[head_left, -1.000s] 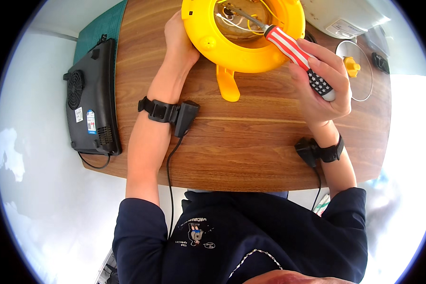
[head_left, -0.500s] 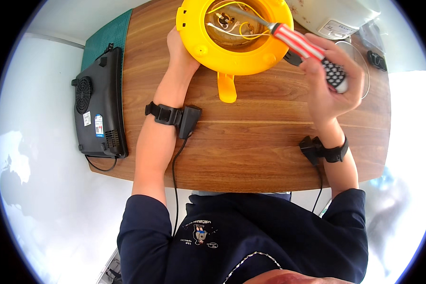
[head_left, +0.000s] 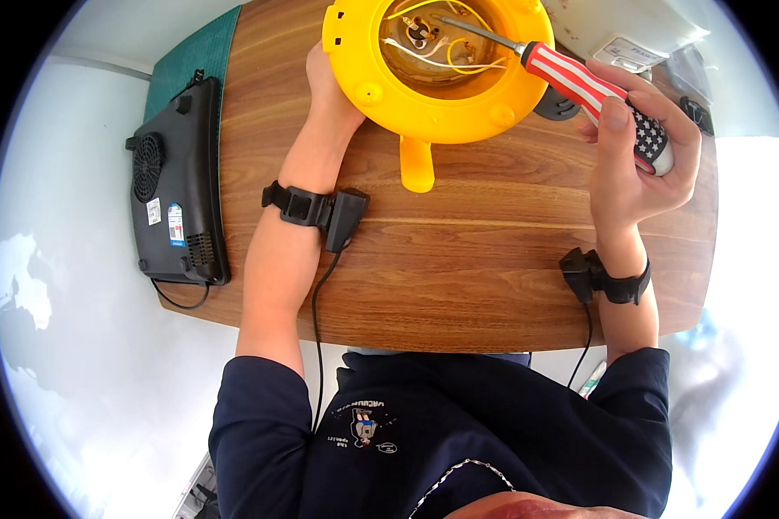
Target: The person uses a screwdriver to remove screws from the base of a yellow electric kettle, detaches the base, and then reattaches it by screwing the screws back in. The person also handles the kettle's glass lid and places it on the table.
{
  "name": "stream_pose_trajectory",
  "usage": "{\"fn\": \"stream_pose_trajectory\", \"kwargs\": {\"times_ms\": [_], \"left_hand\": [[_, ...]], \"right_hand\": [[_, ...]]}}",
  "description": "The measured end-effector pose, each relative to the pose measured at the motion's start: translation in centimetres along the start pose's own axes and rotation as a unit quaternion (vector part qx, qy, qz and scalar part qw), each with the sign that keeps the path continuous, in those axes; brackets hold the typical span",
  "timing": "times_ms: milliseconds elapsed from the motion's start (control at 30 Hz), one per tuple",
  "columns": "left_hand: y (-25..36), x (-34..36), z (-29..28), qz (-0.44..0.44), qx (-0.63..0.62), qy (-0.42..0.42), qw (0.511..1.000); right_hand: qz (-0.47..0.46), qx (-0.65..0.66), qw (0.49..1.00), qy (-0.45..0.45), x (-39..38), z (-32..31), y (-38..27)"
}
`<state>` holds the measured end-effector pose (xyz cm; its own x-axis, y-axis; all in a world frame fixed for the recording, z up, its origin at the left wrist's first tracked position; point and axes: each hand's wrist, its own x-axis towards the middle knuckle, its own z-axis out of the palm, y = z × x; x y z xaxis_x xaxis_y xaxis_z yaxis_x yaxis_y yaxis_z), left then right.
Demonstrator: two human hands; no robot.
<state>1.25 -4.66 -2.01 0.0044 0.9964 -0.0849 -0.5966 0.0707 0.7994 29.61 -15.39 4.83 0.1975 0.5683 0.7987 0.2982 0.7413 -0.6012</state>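
Reference part: the yellow housing [head_left: 433,119], over the far part of the table [head_left: 424,259], its round opening [head_left: 434,78] facing me. Whether the housing rests on the table, I cannot tell.

Support side: my left hand [head_left: 325,86] is at the left edge of the housing. Its fingers are hidden behind the housing, so I cannot tell how far they are closed. In my judgement this hand should brace firmly, so that the housing cannot turn or rock.

Tool side: my right hand [head_left: 640,147], to the right of the housing, is wrapped around the driver [head_left: 576,80]. The shaft [head_left: 485,34] slants across the right of the housing, its end over the opening near the dark fitting [head_left: 418,33]. Whether it touches anything inside, I cannot tell.

Handling notes:
1. Pass the shaft clear of the white wire [head_left: 446,63] and the yellow wire [head_left: 473,71] in the opening (loose loops like these could snag or get nicked).
2. For any turning, stand the shaft square to the opening; at this slant I judge it likely to slip.
3. Press first, then turn with steady force.
4. Mind the tab [head_left: 416,164] at the near side of the housing; a forearm could knock it.
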Motion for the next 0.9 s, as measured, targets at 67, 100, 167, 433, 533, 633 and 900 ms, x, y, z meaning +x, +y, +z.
{"fn": "stream_pose_trajectory", "kwargs": {"times_ms": [67, 100, 167, 433, 533, 633, 900], "left_hand": [[-0.1, 0.1, -0.1, 0.000, 0.015, -0.002, 1.000], [-0.1, 0.0, 0.0, 0.000, 0.009, -0.001, 1.000], [-0.1, 0.0, 0.2, 0.000, -0.002, 0.000, 1.000], [0.1, -0.3, 0.7, 0.013, 0.034, 0.022, 0.999], [0.1, -0.4, 0.8, 0.017, 0.050, 0.030, 0.998], [0.1, -0.4, 0.6, 0.016, 0.051, 0.031, 0.998], [0.2, -0.7, 1.0, 0.018, 0.051, 0.041, 0.998]], "right_hand": [[0.018, 0.004, 1.000, -0.001, 0.0, -0.2, -0.2], [0.027, 0.007, 1.000, -0.002, 0.0, -0.2, -0.2], [0.019, 0.007, 1.000, 0.004, 0.0, -0.1, -0.1], [0.018, 0.025, 1.000, 0.004, 0.0, 0.2, -0.1], [0.022, 0.027, 0.999, 0.004, 0.0, 0.2, -0.2], [0.029, 0.038, 0.999, 0.010, 0.0, 0.4, -0.3], [0.023, 0.033, 0.999, -0.006, 0.0, 0.3, -0.3]]}}
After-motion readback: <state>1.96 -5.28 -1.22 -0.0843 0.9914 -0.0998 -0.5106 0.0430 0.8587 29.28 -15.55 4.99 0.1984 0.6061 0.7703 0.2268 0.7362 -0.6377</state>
